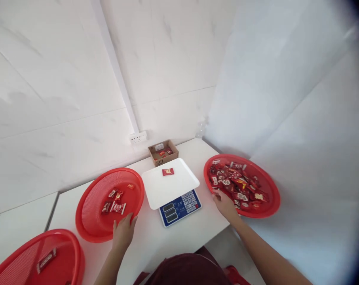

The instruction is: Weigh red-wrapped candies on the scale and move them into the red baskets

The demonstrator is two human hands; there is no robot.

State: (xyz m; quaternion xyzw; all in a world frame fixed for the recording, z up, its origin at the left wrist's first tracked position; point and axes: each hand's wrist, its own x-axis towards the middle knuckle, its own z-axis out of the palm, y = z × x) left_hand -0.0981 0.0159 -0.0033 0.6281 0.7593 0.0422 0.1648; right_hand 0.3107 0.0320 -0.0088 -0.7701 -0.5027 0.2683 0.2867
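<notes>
My left hand (123, 231) grips the near right rim of a red plastic basket (92, 198). A few wrapped candies (117, 207) lie on that basket's floor. At the right, my right hand (225, 206) has its fingers closed over the near left rim of another red basket (272, 190), which holds a pile of red-wrapped candies (235, 182). Between my hands stands a weighing scale with a blue keypad panel (181, 209) and a white tray (155, 190). One small red candy packet (168, 171) rests on the tray.
Behind the scale, a small cardboard box (159, 160) holds several candies. A third red basket (75, 253) stands at the lower left with a wrapped bar (46, 260) inside. A clear plastic bottle (201, 130) is in the back corner, and a socket (138, 137) is on the wall.
</notes>
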